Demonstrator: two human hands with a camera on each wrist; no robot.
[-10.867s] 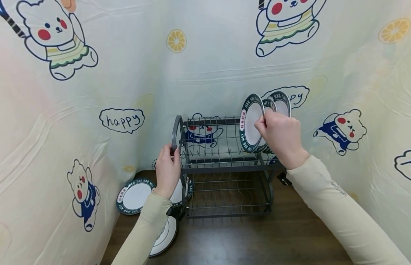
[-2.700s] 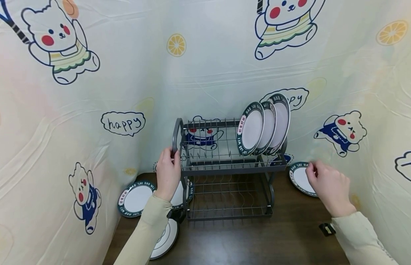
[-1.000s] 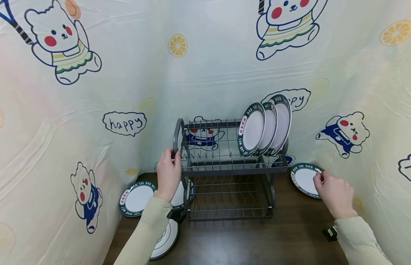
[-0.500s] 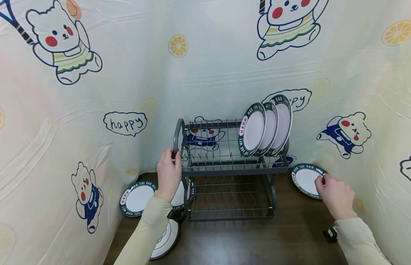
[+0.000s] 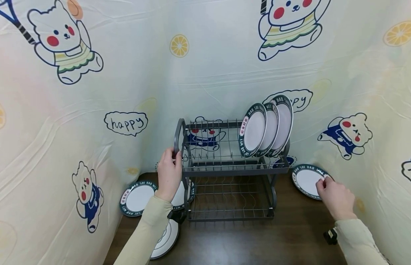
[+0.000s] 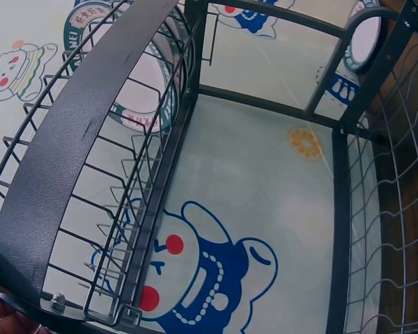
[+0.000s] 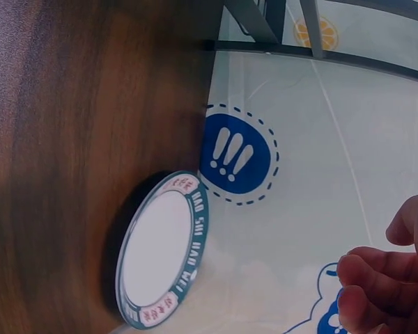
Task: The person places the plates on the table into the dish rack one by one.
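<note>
My left hand [image 5: 169,173] grips the side frame of a dark two-tier dish rack [image 5: 232,171] at its left end. In the left wrist view only a bit of that hand shows at the lower left corner. Three white plates with dark green lettered rims stand on edge at the right of the upper tier, the front plate [image 5: 253,130] facing left. My right hand [image 5: 336,197] is off to the right with fingers loosely curled and nothing in it. It overlaps the edge of a similar plate [image 5: 306,180] lying on the brown table; the right wrist view shows fingers [image 7: 376,285] apart from that plate.
On the left of the table lie a green-rimmed plate [image 5: 137,198], another plate [image 5: 179,197] partly behind the rack, and a white plate [image 5: 165,241] under my left forearm. The rack's lower tier [image 5: 228,198] holds nothing. A cartoon-printed cloth [image 5: 205,88] hangs behind and at the sides.
My right hand has left the plates on the rack, where it was about eleven seconds ago, and moved down to the right. It has barely moved lately. My left hand keeps its grip.
</note>
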